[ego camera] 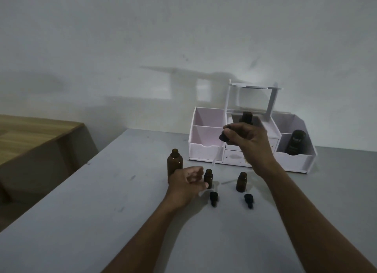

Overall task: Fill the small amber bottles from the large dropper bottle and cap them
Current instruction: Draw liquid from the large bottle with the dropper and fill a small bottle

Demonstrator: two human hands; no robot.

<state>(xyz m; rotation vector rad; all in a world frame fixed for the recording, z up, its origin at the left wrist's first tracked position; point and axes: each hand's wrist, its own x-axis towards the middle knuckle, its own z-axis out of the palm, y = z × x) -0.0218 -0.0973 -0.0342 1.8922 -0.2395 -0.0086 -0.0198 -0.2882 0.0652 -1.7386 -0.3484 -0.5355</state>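
My right hand [251, 142] pinches the black bulb of the dropper [222, 137] between thumb and fingertips. I hold it high so its glass tube slants down and left toward the open small bottle [208, 178]. My left hand [183, 183] curls beside that bottle to steady it. The thumb touches its base, but I cannot tell whether the fingers truly clamp it. The large bottle [174, 161] stands uncapped just behind my left hand, close for refills. A second small bottle [241, 182] stands to the right, and two caps [213, 198] lie nearer, one before each bottle, ready for closing.
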